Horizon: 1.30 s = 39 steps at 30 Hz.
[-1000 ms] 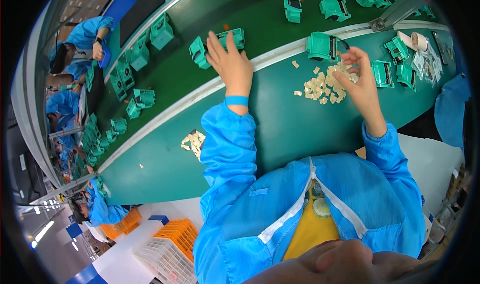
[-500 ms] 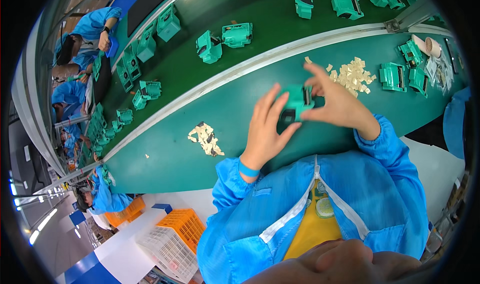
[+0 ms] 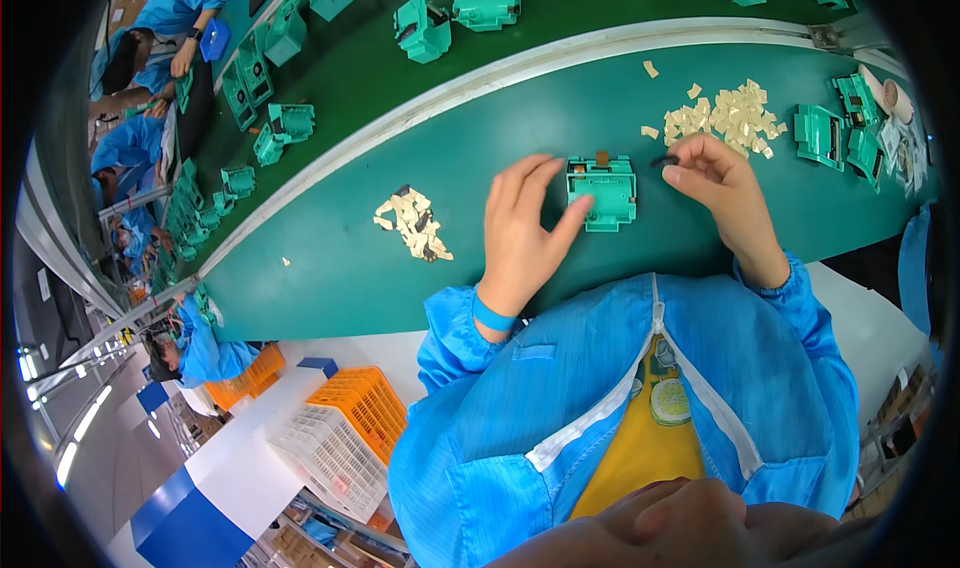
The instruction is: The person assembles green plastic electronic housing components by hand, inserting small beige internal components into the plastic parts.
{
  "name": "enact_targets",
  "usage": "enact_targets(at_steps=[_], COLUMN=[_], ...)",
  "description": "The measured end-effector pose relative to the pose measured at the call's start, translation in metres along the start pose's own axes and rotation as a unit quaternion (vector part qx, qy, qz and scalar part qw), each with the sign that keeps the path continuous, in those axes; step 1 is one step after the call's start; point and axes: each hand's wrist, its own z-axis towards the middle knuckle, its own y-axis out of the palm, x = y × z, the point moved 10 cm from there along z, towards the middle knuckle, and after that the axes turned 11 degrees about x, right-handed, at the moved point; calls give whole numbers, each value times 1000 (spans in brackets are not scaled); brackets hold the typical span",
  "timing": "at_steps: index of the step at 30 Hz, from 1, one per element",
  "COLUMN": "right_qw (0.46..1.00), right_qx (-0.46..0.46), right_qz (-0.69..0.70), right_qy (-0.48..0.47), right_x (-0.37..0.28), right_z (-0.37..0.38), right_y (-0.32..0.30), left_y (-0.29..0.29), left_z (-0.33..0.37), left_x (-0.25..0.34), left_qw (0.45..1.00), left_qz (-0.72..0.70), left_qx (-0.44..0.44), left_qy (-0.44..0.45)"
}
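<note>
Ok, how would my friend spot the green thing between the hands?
Find the long green table, then look between the person's left hand and right hand. A green plastic housing sits there. Unlike the clustered housings farther right, it's the only one with a hand on each side.

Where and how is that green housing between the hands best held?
Probably hold the green housing by its left and right ends, coming from both sides: the body is boxy, while a brown tab sticks out at the far edge.

Head-worn fisheye, downward, bench (image 3: 330,273) seemingly near
</note>
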Motion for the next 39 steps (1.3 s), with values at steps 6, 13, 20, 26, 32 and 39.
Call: enact_targets(at_steps=[6, 13, 20, 26, 32, 39], right_qw=[994, 997, 999, 999, 997, 996], right_qx=[-15, -15, -6, -7, -11, -13], right_qz=[71, 31, -17, -21, -61, -64], right_qy=[88, 65, 51, 50, 39, 53], right_x=[46, 51, 48, 44, 43, 42], right_z=[-18, -22, -18, -16, -13, -12], right_y=[11, 10, 11, 14, 15, 17], left_y=[39, 51, 55, 59, 59, 61], left_z=[-18, -22, -22, -23, -23, -22], left_x=[42, 38, 35, 32, 32, 32], left_qw=[979, 987, 987, 987, 987, 987], left_qz=[-119, -136, -148, -150, -148, -148], left_qx=[-104, -50, -43, -46, -43, -45], left_qy=[127, 73, 50, 38, 40, 34])
